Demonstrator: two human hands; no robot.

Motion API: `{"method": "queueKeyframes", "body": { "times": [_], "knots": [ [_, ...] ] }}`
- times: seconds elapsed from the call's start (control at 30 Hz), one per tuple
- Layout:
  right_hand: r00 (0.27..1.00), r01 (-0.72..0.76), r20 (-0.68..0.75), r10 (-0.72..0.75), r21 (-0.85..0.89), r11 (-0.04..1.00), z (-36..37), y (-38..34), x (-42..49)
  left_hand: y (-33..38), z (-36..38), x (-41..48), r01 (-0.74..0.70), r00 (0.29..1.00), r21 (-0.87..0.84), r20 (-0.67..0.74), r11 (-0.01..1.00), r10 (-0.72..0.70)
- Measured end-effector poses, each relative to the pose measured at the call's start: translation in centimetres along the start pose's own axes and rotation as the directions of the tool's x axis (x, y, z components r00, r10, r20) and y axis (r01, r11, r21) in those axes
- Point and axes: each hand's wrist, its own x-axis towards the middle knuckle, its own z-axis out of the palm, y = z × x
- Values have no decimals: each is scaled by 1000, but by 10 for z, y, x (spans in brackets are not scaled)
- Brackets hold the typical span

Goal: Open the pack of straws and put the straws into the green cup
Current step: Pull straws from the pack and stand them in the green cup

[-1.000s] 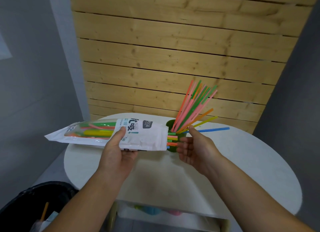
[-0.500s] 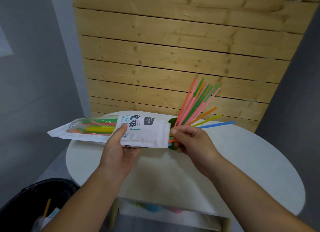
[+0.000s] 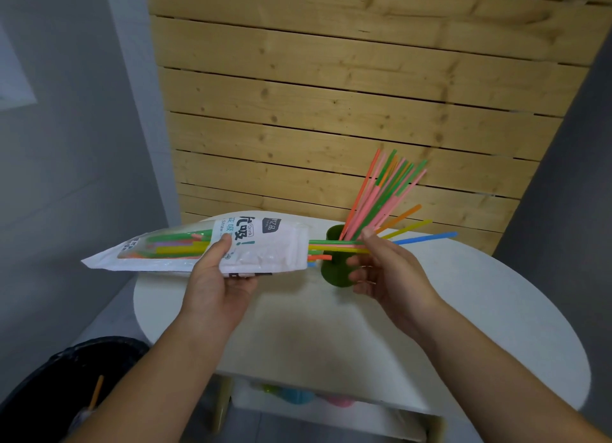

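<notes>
My left hand point(image 3: 217, 285) holds the white pack of straws point(image 3: 265, 247) level above the table, its open end pointing right. Coloured straws show through the pack's clear left part. My right hand point(image 3: 389, 270) pinches a green and a yellow straw point(image 3: 334, 246) that stick partly out of the pack's mouth. Just behind them stands the green cup point(image 3: 334, 272) with several pink, green and orange straws point(image 3: 381, 194) fanned out of it.
The round white table point(image 3: 463, 310) stands against a wooden slat wall. A black bin point(image 3: 49, 376) with a liner sits on the floor at the lower left. A shelf under the table holds coloured cups point(image 3: 298, 394).
My right hand closed on straw ends at the pack's mouth and drew a green and a yellow straw partly out to the right. The pack stayed in my left hand.
</notes>
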Motion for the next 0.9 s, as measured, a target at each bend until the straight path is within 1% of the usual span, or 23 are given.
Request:
{"method": "queueKeyframes", "body": {
  "times": [0.07, 0.17, 0.23, 0.27, 0.37, 0.43, 0.6, 0.67, 0.73, 0.8, 0.9],
  "knots": [
    [998, -45, 49, 42, 59, 997, 6, 6, -2, 0, 0, 1, 9, 1000, -12, -4, 1000, -9],
    [993, -95, 83, 83, 147, 985, 17, 17, -6, -1, 2, -1, 11, 1000, -12, -3, 1000, -11],
    [993, -78, 103, 64, 138, 987, 26, 25, -8, -2, 4, -3, 7, 1000, -4, 11, 1000, -7],
    [995, -45, 94, 33, 124, 991, 30, 28, -9, -3, 4, -4, 4, 1000, -5, 18, 1000, -4],
    [998, 67, -25, -64, 129, 989, 42, 29, -9, -5, 4, -4, -7, 1000, -7, 30, 1000, 7],
    [991, 78, -120, -62, 132, 988, 45, 25, -7, -6, 3, -4, -9, 999, -9, 32, 1000, 9],
    [973, 105, -215, -85, 82, 991, 46, 15, -6, -5, -2, 0, -21, 999, -16, 50, 1000, 22],
    [956, 131, -271, -110, 60, 990, 42, 10, -3, -4, -3, 0, -18, 1000, -7, 24, 1000, 18],
    [935, 181, -326, -138, 105, 978, 32, 3, 2, -1, -6, 2, -9, 1000, -12, -4, 1000, 9],
    [911, 262, -367, -189, 160, 952, 18, -6, 4, 1, -11, 7, -8, 1000, -27, -20, 1000, 7],
    [859, 357, -433, -275, 121, 926, -4, -16, 6, 2, -16, 12, -16, 999, -40, -42, 999, 15]
  ]
}}
